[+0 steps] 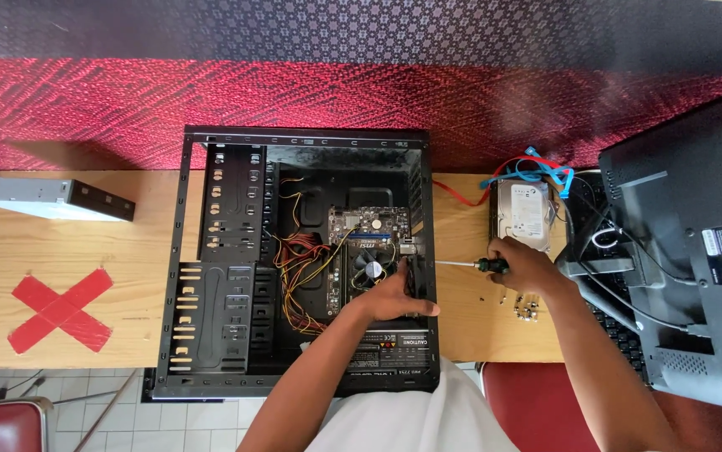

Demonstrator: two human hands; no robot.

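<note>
A white garment point(411, 418) was seen nearest the camera, at the bottom edge, with both forearms reaching away from it. The left hand point(394, 293) was laid inside the open computer case point(181, 251), at its right wall, fingers together and pressed against a small black fan point(412, 276) at the rear panel; whether the fan was gripped could not be told. The right hand point(524, 264) was found just outside the case, to its right, closed around the dark handle of a screwdriver point(474, 264), whose shaft was pointed left at the case wall, level with the fan. The case was lying on its side on a wooden table point(85, 243), with a motherboard point(365, 243) and red and yellow wires point(294, 276) inside. A hard drive point(524, 209) with blue and red cables point(537, 172) was noted just far of the right hand, and small screws point(524, 308) just near of it. At far right a monitor point(687, 251) was standing with its back shown. An optical drive point(47, 199) and a red tape cross point(60, 308) were recorded at left.
</note>
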